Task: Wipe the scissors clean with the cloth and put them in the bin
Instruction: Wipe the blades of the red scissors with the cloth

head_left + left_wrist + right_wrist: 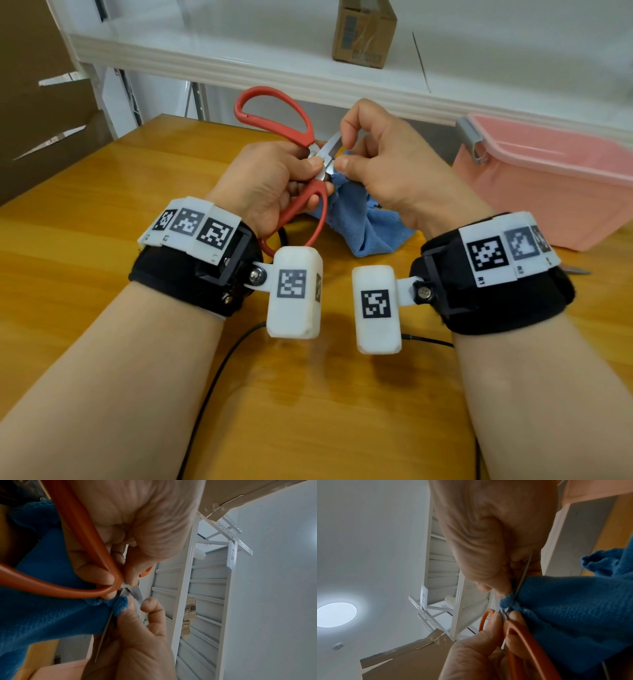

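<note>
L hand (274, 178) grips red scissors (274, 113) at pivot, blades apart. R hand (387, 168) pinches blue cloth (363, 226) onto blade. Pink bin (548, 178) at right on table (102, 192).

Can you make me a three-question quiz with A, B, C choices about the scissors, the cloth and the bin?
1. Where is the bin?
A. on the table's right side
B. on the shelf
C. on the floor

2. What colour is the cloth?
A. green
B. blue
C. white

3. How are the scissors?
A. lying in the bin
B. shut on the table
C. held with blades apart

Answers: 1 A, it sits right of both hands. 2 B, plainly blue. 3 C, the left hand grips them near the pivot while the right hand pinches cloth on a blade.
</note>
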A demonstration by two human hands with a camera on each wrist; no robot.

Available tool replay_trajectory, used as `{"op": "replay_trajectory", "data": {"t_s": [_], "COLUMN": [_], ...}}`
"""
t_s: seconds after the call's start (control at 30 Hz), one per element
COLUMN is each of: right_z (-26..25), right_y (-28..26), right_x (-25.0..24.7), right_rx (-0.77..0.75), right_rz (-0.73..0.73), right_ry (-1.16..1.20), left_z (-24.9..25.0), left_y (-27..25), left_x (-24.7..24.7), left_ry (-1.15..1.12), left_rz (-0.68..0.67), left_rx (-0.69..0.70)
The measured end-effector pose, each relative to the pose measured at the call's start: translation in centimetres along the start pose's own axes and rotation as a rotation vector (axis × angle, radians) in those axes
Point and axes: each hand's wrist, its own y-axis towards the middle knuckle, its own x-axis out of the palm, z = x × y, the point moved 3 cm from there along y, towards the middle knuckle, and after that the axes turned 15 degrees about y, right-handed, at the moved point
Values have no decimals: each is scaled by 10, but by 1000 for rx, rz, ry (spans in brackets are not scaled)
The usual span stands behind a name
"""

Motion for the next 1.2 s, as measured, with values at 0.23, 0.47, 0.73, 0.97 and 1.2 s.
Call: {"op": "replay_trajectory", "data": {"t_s": [0.23, 0.47, 0.73, 0.97, 1.2], "right_z": [0, 4, -3, 2, -10], "right_y": [0, 3, -1, 4, 4], "right_x": [-5, -8, -13, -26, -40], "right_rx": [8, 22, 75, 37, -214], "right_rz": [-34, 46, 42, 259, 448], "right_ry": [-21, 58, 70, 165, 19], "left_z": [1, 3, 4, 3, 2], "left_y": [-2, -1, -3, 0, 0], "left_x": [-1, -7, -9, -13, -11], "left_ry": [-17, -41, -36, -50, -82], "left_rz": [15, 41, 50, 79, 85], "left_rx": [-13, -1, 2, -5, -2]}}
